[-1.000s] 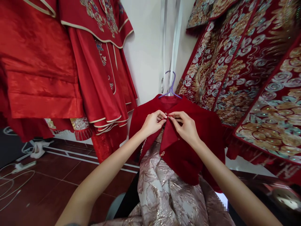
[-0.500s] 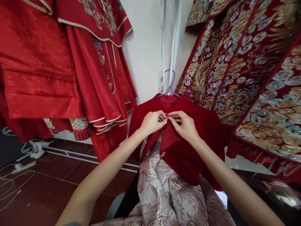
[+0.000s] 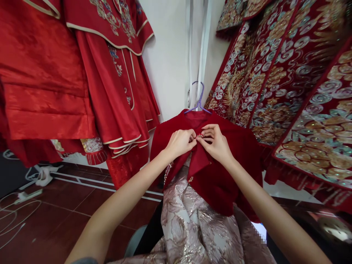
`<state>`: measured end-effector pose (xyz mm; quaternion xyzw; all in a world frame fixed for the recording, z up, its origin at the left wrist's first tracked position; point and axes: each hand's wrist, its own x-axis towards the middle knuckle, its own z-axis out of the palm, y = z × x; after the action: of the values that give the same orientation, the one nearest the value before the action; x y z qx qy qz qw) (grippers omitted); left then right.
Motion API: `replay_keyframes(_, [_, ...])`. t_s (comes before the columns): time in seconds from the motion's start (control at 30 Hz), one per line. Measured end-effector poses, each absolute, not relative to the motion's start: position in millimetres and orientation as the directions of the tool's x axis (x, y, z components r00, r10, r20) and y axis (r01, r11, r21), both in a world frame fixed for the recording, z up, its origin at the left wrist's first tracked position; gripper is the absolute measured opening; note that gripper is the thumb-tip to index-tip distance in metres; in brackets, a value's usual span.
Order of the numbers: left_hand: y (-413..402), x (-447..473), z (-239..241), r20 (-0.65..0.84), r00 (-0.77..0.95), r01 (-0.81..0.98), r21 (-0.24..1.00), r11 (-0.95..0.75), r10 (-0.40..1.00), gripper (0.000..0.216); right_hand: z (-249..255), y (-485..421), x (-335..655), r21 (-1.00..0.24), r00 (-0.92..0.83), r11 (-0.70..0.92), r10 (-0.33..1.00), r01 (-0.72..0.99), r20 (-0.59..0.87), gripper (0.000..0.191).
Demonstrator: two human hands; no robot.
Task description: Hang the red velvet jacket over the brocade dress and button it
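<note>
A dark red jacket (image 3: 222,179) hangs in front of me on a purple hanger (image 3: 200,102), its front edges parted low down. At the collar, my left hand (image 3: 182,141) pinches the front edge by a small red and gold beaded button (image 3: 199,135). From the other side my right hand (image 3: 216,142) holds the button with its thumb and fingertips; its other fingers are slightly apart. Whether the button is fastened is hidden by the fingers. Lower on the front edge is another beaded button (image 3: 190,179). Pale, shiny patterned fabric (image 3: 192,220) lies below the jacket.
Red garments with cream piping (image 3: 110,73) hang at left. Heavily embroidered red garments (image 3: 283,80) hang at right. Behind the jacket rises a white pole (image 3: 203,44). White cables (image 3: 24,205) and a power strip (image 3: 29,196) lie on the tiled floor at lower left.
My right fingers have risen slightly and the upper ones opened a little from the thumb. More of the beaded button shows between my hands. My left hand has barely moved.
</note>
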<state>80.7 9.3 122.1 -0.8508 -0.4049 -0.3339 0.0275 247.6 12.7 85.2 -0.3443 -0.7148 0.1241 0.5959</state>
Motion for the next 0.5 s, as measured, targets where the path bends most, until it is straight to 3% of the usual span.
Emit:
replay_keyframes(0.17, [10,85,120,0.604,0.465,0.730,0.153,-0.666,0.648,0.014,85,18,248,-0.593,-0.069,0.726,0.651,0.349,0.756,0.039])
replay_keyframes(0.27, [8,87,119,0.593,0.454,0.734,0.174,-0.657,0.665,0.013,86,21,248,-0.583,-0.079,0.729,0.646,0.360,0.759,0.037])
replay_keyframes(0.37, [6,89,111,0.595,0.372,0.726,0.291,-0.623,0.712,0.013,80,18,246,-0.599,-0.077,0.732,0.652,0.324,0.755,0.037])
replay_keyframes(0.5, [2,90,88,0.585,0.227,0.579,0.562,-0.591,0.779,0.020,45,-3,241,-0.714,0.014,0.650,0.737,0.259,0.676,0.051])
